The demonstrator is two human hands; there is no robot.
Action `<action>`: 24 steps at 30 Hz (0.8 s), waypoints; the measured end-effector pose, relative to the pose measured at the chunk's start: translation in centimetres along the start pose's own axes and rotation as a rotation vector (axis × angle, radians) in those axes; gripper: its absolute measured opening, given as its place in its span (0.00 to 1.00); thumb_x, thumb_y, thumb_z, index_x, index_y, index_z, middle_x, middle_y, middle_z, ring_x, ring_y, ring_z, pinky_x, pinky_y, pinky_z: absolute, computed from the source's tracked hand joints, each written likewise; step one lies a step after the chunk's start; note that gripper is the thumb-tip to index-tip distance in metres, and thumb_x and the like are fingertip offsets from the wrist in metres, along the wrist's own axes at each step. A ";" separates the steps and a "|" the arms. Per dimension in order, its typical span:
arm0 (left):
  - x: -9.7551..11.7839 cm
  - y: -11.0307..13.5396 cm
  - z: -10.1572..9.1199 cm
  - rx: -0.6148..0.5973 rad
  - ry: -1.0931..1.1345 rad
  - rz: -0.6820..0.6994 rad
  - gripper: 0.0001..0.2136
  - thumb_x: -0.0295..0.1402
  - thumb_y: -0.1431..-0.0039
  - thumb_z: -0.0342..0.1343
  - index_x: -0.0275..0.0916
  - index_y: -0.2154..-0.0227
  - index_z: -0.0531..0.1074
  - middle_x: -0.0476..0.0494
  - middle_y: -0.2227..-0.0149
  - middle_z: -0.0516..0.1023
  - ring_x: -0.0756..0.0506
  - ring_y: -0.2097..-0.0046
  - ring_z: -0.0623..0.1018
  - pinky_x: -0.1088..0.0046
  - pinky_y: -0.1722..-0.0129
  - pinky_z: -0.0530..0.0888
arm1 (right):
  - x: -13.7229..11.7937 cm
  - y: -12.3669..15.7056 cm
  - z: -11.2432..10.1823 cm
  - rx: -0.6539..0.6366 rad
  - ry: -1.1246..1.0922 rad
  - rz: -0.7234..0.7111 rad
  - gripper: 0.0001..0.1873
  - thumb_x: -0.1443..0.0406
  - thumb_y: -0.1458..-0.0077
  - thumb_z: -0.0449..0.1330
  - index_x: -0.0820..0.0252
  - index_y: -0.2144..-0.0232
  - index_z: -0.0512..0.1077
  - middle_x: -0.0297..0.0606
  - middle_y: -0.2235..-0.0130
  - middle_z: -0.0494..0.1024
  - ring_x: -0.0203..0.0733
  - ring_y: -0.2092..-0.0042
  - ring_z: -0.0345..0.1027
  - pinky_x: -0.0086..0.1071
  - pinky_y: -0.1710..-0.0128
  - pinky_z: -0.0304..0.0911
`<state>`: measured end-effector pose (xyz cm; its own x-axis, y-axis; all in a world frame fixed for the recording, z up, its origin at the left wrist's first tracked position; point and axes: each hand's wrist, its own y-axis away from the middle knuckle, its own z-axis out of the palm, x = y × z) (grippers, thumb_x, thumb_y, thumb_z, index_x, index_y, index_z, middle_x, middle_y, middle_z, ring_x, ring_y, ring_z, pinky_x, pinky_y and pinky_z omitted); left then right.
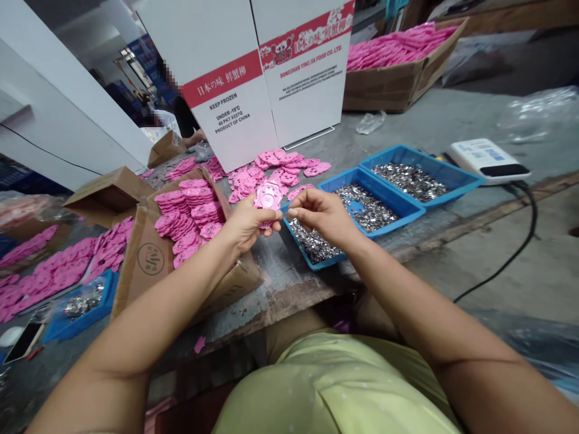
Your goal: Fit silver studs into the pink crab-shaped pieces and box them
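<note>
Near the counter (pixel 280 289)'s front edge, the left hand (pixel 248 222) grips a pink piece (pixel 268 196); the right hand (pixel 329 216) pinches, contents unclear. Behind, a white box (pixel 266 90) reads "KEEP FROZEN", "DONGSHAN YINGJIA FOOD".

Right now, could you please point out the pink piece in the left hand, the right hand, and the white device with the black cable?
Pink piece (pixel 268 196): head view, middle of its visible face.
Right hand (pixel 329 216): head view, middle of the hand.
White device (pixel 480 158): head view, its top surface.
</note>
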<state>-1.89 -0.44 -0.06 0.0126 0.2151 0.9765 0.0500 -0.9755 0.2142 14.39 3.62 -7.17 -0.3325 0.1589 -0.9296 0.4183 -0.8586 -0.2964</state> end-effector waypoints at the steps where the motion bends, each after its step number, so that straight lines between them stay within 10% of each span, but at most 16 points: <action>1: 0.0 -0.1 -0.1 -0.005 0.017 -0.018 0.18 0.23 0.65 0.69 0.35 0.69 0.69 0.49 0.77 0.75 0.52 0.80 0.74 0.79 0.85 0.60 | 0.1 0.0 0.0 -0.003 -0.004 -0.006 0.17 0.55 0.49 0.74 0.55 0.72 0.72 0.27 0.77 0.70 0.31 0.78 0.55 0.32 0.78 0.52; 14: 0.0 -0.4 -0.7 -0.092 0.090 -0.106 0.07 0.22 0.60 0.66 0.31 0.78 0.73 0.47 0.79 0.74 0.52 0.79 0.75 0.81 0.84 0.63 | 0.5 -0.1 -0.3 0.078 0.443 -0.383 0.13 0.57 0.41 0.67 0.53 0.74 0.73 0.34 0.71 0.75 0.40 0.67 0.63 0.37 0.64 0.57; 24: 0.4 -0.3 -0.2 -0.117 0.232 0.024 0.13 0.42 0.37 0.64 0.37 0.64 0.74 0.41 0.66 0.83 0.46 0.69 0.82 0.74 0.76 0.74 | 0.7 -0.3 1.1 0.301 -0.069 -0.101 0.18 0.53 0.51 0.74 0.53 0.79 0.71 0.38 0.66 0.75 0.47 0.58 0.70 0.43 0.56 0.66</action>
<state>-2.07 -0.02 0.28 -0.2178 0.1882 0.9577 -0.0635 -0.9819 0.1785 13.12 3.41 -7.45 -0.4201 0.2263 -0.8788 0.1145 -0.9475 -0.2987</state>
